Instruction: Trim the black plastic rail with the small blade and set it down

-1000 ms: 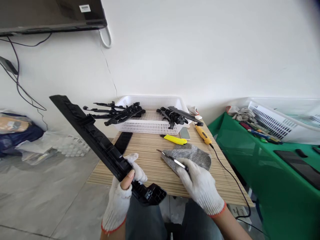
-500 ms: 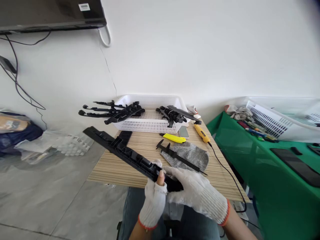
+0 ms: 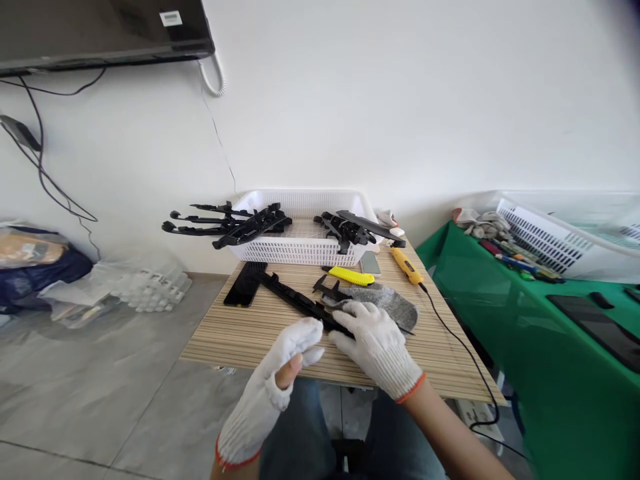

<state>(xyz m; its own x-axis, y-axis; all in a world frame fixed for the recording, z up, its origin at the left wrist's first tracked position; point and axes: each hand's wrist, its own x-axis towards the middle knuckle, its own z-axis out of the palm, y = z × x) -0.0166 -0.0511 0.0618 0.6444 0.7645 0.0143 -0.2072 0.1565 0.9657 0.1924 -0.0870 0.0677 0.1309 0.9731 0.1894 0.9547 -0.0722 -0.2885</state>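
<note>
A long black molded plastic part (image 3: 295, 297) lies slantwise on the wooden table, its near end partly covered by my right hand (image 3: 371, 340). That hand wears a white knitted glove; its thumb is on the near side of the part and its fingers reach across it. My left hand (image 3: 280, 370), in a white glove with the thumb bare, is held off the part near the table's front edge, fingers a little bent and nothing in them. Beyond my right hand a black caliper (image 3: 332, 291) rests on a grey cloth (image 3: 395, 307).
A white basket (image 3: 300, 251) at the table's back bears several black plastic parts (image 3: 255, 225). A yellow utility knife (image 3: 350, 275), a yellow corded tool (image 3: 407, 265) and a black phone (image 3: 243, 287) lie on the table (image 3: 225, 340). A green-covered table (image 3: 480, 313) stands at right.
The black plastic part has gone from both hands, raised above the table edge, down onto the tabletop. My left hand has let go and moved left; my right hand stays on the part.
</note>
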